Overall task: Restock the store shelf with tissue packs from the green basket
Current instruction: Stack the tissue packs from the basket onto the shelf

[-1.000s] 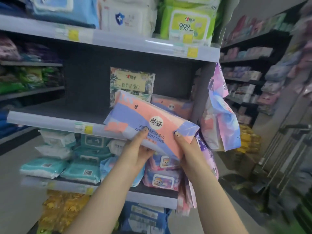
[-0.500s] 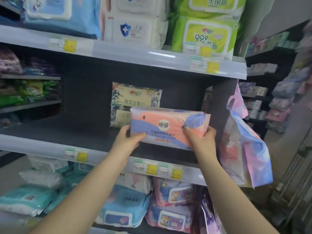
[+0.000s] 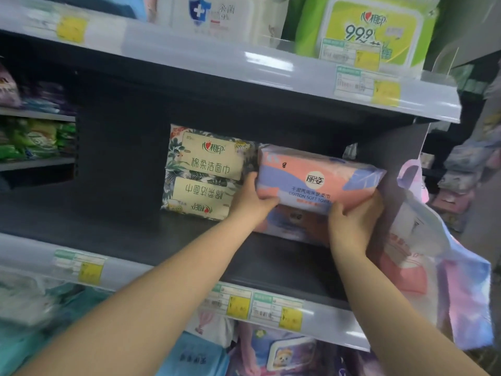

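A person stood at a store shelf (image 3: 271,264), both bare arms reaching in. The left hand (image 3: 250,203) gripped the left end of a pink and lilac tissue pack (image 3: 317,180), thumb on its front, fingers hidden behind. The right hand (image 3: 355,221) curled its fingers under the pack's lower right corner, thumb on the front. The pack sat level, on or just over a second pack of the same kind (image 3: 292,225) lying on the dark shelf; whether they touched could not be told. Just to the left stood two leaf-printed tissue packs (image 3: 203,172), stacked. Price labels (image 3: 276,308) lined the shelf edge. The green basket was out of sight. The pack looked light and soft, its plastic wrap probably slippery, so holding both short ends seemed the safest way.
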`<state>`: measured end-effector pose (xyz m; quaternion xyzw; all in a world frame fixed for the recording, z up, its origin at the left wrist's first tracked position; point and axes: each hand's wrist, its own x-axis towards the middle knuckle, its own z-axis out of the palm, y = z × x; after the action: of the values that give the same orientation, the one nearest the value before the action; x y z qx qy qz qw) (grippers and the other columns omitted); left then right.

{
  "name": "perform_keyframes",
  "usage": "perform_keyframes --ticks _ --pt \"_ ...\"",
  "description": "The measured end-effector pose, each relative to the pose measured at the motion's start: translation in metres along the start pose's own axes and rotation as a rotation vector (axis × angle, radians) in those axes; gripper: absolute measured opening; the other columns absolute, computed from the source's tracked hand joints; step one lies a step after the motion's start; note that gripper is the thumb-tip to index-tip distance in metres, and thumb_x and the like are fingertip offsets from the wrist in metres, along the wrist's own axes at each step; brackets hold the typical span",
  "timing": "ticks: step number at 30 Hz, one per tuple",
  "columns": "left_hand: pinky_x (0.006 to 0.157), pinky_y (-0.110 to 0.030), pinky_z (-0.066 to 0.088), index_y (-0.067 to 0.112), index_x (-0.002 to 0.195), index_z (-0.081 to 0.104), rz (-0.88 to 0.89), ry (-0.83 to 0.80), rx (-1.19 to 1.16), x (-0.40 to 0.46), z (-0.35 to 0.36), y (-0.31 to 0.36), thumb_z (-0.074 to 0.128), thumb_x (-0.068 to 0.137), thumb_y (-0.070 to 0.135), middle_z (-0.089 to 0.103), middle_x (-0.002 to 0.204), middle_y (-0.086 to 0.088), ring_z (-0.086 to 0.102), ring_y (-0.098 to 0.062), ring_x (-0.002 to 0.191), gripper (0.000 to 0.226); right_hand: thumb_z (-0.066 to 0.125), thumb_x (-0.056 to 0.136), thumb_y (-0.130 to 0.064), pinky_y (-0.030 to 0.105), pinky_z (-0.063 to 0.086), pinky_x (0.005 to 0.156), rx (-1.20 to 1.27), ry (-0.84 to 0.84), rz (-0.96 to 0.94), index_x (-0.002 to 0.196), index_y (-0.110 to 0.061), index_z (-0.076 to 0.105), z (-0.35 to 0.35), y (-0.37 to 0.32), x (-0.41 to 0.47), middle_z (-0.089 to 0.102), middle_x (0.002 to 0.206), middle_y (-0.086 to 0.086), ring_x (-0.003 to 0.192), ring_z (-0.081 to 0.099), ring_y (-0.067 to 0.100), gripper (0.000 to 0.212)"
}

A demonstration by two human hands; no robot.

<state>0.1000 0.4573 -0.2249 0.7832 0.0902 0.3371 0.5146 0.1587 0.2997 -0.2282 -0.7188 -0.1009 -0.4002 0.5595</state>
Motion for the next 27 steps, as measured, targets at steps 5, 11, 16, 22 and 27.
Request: perform_keyframes --ticks 5,11,16,22,27 --pt "0.081 -0.026 0.046 0.016 0.134 0.035 0.055 0.046 -0.032 0.007 0.013 -0.015 0.057 0.089 0.015 0.059 0.092 0.015 0.059 -0.015 0.093 0.05 0.05 0.075 0.008 0.027 0.019 0.106 -0.047 0.042 -0.086 0.132 0.014 0.031 0.019 0.016 0.006 0.036 0.129 0.032 0.122 0.034 0.04 0.06" --pt "0.104 -0.032 0.038 0.024 0.146 0.022 0.068 -0.072 0.005 0.015 0.016 -0.021 0.045 0.094 0.009 0.045 0.141 -0.001 0.047 -0.019 0.125 0.059 0.051 0.084 0.005 0.03 0.025 0.091 -0.099 0.112 -0.08 0.104 0.015 0.048 0.035 0.021 0.014 0.044 0.116 0.034 0.107 0.044 0.042 0.022" --pt "0.103 -0.03 0.036 0.03 0.15 0.006 0.101 -0.118 0.138 0.021 0.017 -0.017 0.044 0.096 0.011 0.03 0.152 0.0 0.039 -0.023 0.132 0.069 0.048 0.078 0.007 0.035 0.031 0.091 -0.123 0.076 -0.153 0.098 0.012 0.052 0.052 0.026 0.012 0.047 0.116 0.034 0.102 0.051 0.044 0.021" --pt "0.105 -0.024 0.026 0.023 0.151 0.006 0.142 -0.138 0.228 0.026 0.02 -0.025 0.045 0.095 0.01 0.02 0.156 -0.003 0.028 -0.021 0.139 0.069 0.042 0.081 0.003 0.039 0.027 0.104 -0.216 -0.032 -0.138 0.119 0.003 0.053 0.055 0.038 0.007 0.03 0.139 0.038 0.126 0.035 0.049 0.04" --pt "0.102 -0.02 0.022 0.024 0.15 0.005 0.153 -0.168 0.194 0.027 0.023 -0.029 0.046 0.094 0.008 0.017 0.156 -0.001 0.022 -0.017 0.141 0.071 0.046 0.089 0.0 0.028 0.019 0.111 -0.13 -0.134 -0.001 0.145 -0.009 0.03 0.054 0.039 0.011 0.019 0.15 0.024 0.139 0.023 0.033 0.059"
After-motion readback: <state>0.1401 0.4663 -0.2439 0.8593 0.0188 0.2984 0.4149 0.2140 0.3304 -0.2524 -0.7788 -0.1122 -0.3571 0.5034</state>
